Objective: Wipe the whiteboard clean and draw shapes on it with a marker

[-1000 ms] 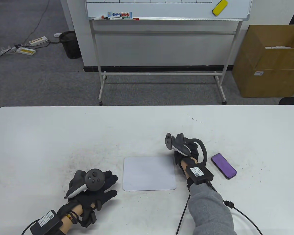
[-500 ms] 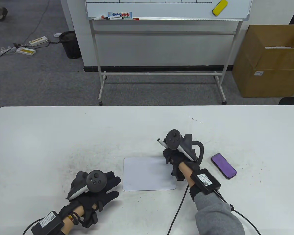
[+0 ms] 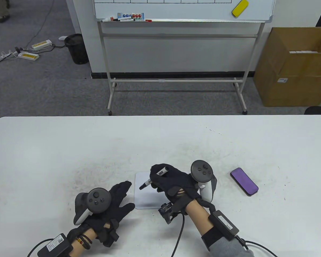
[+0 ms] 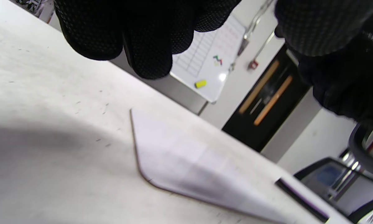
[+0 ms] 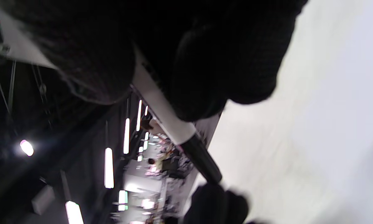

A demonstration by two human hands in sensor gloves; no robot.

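Right hand [image 3: 174, 182] grips the marker [image 3: 152, 178]: fingers curled round the white barrel, black cap end angled down toward 8 o'clock, over the left part of the small whiteboard [image 3: 145, 199]. The cap looks to be on in the right wrist view, where the dark end [image 5: 202, 161] follows straight from the white barrel; judged so, the marker is not ready to write, and its slant toward the left hand [image 3: 115, 203] suits a cap pull by that hand. Left hand lies palm down on the table [image 3: 69, 147], fingers straight and spread, holding nothing, its fingertips [image 3: 127, 184] just beside the board's left edge at about 9 o'clock of the board; probably placed there to steady the board or take the cap. The board lies flat near the table's front edge, between the two hands, and its visible face looks blank, so wiping seems done or not needed; the right hand covers its right part, so I cannot tell for the whole face. Purple eraser [image 3: 244, 181] lies at 3 o'clock of the board, well apart, within reach of the right hand. Writing: the marker barrel carries a small dark label, too small to read. White stickers with code marks on the wrist boxes are unreadable. The standing whiteboard [image 3: 176, 10] at 12 o'clock shows a ruled grid; no legible text.
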